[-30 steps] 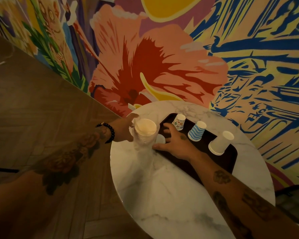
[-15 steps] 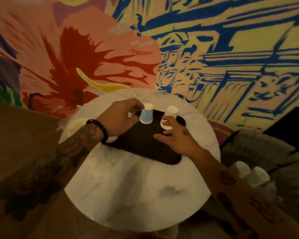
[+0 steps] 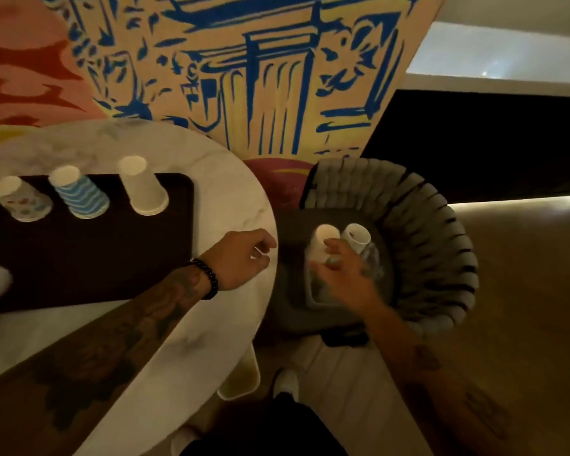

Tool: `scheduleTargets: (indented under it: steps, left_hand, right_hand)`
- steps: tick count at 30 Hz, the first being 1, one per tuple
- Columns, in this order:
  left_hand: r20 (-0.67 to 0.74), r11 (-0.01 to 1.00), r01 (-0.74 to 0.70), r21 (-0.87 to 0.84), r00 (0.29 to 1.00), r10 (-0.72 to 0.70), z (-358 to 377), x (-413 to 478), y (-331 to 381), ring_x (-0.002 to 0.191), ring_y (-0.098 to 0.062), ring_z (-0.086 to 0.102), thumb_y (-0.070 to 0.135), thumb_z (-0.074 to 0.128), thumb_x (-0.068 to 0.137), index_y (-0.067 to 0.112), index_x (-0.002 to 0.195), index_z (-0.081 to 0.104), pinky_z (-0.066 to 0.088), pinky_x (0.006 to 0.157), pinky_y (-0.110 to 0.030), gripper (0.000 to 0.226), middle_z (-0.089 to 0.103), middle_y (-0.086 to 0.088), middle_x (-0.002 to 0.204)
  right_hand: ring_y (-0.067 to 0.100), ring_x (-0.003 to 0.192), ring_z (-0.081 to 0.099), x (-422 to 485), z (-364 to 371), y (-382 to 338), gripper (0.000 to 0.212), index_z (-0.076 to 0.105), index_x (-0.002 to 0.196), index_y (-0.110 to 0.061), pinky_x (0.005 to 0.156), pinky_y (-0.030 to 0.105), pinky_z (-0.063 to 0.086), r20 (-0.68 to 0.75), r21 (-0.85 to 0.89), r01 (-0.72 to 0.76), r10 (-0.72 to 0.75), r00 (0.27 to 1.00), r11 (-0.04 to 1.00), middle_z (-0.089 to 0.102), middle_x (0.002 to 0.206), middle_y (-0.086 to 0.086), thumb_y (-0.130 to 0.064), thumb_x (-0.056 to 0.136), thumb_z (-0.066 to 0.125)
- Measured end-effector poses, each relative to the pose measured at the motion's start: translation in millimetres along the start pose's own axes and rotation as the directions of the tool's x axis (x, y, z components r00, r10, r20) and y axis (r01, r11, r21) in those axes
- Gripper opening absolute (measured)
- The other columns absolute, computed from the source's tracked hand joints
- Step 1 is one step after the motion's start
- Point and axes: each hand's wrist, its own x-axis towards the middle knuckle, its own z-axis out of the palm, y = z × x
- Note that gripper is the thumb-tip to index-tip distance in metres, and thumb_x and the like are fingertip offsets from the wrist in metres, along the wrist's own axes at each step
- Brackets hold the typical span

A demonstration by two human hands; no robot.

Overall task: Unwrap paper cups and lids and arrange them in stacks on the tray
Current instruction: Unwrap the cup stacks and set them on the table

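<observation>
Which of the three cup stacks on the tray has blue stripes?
The middle stack, with wavy blue stripes; the left stack has a multicoloured print and the right stack is plain white.

head view | steeply down, close | table point(image 3: 231, 199) left, chair point(image 3: 425, 209) right

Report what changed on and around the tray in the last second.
The right hand left the white stack on the tray and swung right to the wrapped cups on the chair, fingers spread at them. The left hand drew back from the blue-striped stack to the table edge, holding nothing. Both stacks and the patterned stack stayed upside down on the tray.
</observation>
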Motion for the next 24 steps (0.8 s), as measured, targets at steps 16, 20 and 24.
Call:
scheduleTargets:
  steps: [16, 20, 24]
  left_hand:
    - [0.231, 0.982, 0.188, 0.006, 0.955, -0.184, 115.1, 96.4, 40.3, 0.104, -0.012, 0.063, 0.017, 0.065, 0.093, 0.02, 0.12, 0.063, 0.051, 0.096, -0.029, 0.027, 0.067, 0.002, 0.112]
    - [0.241, 0.978, 0.206, 0.007, 0.949, -0.202, 123.8, 99.7, 41.8, 0.104, -0.011, 0.063, 0.018, 0.066, 0.093, 0.022, 0.119, 0.063, 0.052, 0.098, -0.031, 0.026, 0.067, 0.001, 0.112]
    - [0.253, 0.98, 0.198, 0.001, 0.948, -0.192, 128.5, 102.0, 43.0, 0.106, -0.011, 0.063, 0.02, 0.066, 0.093, 0.022, 0.12, 0.063, 0.052, 0.099, -0.031, 0.026, 0.067, 0.002, 0.114]
  right_hand:
    - [0.028, 0.14, 0.036, 64.5, -31.5, 142.0, 0.104, 0.015, 0.155, -0.041, 0.11, 0.046, 0.04, 0.026, -0.115, -0.17, 0.174, 0.984, 0.979, 0.021, 0.157, 0.005, -0.038, 0.077, 0.084]
    - [0.028, 0.143, 0.035, 79.3, -20.2, 135.4, 0.084, 0.026, 0.155, -0.027, 0.113, 0.043, 0.036, -0.022, -0.112, -0.146, 0.144, 0.989, 0.983, 0.028, 0.16, 0.008, -0.028, 0.087, 0.076]
    - [0.029, 0.11, 0.06, 91.8, -24.8, 130.9, 0.02, 0.064, 0.117, -0.013, 0.096, 0.043, 0.053, 0.002, -0.257, -0.185, 0.192, 0.981, 0.949, 0.063, 0.121, 0.015, -0.017, 0.1, 0.053]
